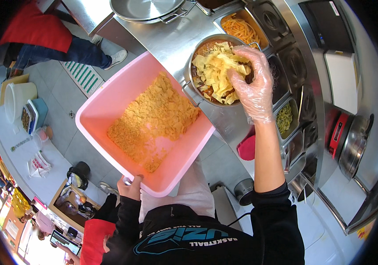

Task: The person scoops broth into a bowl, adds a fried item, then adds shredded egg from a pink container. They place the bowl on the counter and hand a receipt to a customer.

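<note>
My left hand (131, 188), bare, grips the near rim of a square pink plastic tub (116, 99). Thin yellow crisp flakes (162, 106) cover part of the tub's bottom, with finer crumbs on the near left. The tub is tilted against the steel counter's edge. Over a round two-handled steel pot (194, 94), my right hand (255, 84) wears a clear plastic glove. Its thumb and fingers are apart at the heap of yellow flakes (220, 71) in the pot. Reddish-brown, saucy food shows beneath and around those flakes.
The steel counter (162, 43) carries stacked steel pans (149, 8) and food pans with orange strips (240, 28) and chopped green vegetables (285, 119). A pink-red cloth or pad (247, 147) hangs at its edge. A person in red (36, 29) stands at upper left; another red garment (96, 238) shows below.
</note>
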`<state>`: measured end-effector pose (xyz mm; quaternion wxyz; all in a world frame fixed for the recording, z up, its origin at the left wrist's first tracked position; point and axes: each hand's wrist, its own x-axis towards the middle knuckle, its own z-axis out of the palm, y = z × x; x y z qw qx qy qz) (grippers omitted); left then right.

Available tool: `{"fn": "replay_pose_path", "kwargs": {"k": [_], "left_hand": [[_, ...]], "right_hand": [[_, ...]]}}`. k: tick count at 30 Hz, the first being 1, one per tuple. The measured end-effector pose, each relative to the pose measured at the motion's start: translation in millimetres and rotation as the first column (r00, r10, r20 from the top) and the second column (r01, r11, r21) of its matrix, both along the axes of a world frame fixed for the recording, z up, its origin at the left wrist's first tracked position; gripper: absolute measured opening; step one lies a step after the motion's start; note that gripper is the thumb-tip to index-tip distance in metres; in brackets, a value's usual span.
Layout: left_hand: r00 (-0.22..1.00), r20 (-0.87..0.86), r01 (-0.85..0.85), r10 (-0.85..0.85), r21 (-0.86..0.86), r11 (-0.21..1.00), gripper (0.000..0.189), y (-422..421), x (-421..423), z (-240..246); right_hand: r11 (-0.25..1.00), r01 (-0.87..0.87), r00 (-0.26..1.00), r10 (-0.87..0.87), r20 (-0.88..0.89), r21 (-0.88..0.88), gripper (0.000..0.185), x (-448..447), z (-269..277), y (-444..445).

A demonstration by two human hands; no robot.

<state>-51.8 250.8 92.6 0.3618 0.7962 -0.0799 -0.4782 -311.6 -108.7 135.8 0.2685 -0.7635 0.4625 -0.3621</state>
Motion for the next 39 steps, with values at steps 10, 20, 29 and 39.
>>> {"fn": "replay_pose_path", "kwargs": {"k": [10, 20, 29, 39], "left_hand": [[1.000, -0.005, 0.011, -0.010, 0.042, 0.999, 0.009, -3, 2, 1], [1.000, -0.007, 0.014, -0.014, 0.031, 0.999, 0.008, -1, -3, 14], [0.999, -0.042, -0.030, 0.029, -0.026, 0.999, 0.015, 25, -13, 51], [0.984, -0.159, -0.042, 0.079, 0.223, 0.974, 0.012, 55, 8, 86]], "right_hand": [[0.976, -0.041, 0.885, -0.064, 0.461, 0.215, 0.062, -12, 19, 30], [0.708, -0.218, 0.962, 0.042, 0.268, 0.672, 0.046, 25, -27, 179], [0.358, 0.093, 0.859, 0.443, -0.256, 0.929, 0.095, 118, -273, 134], [0.672, 0.154, 0.971, 0.035, -0.238, 0.724, 0.118, 203, -380, 77]]}}
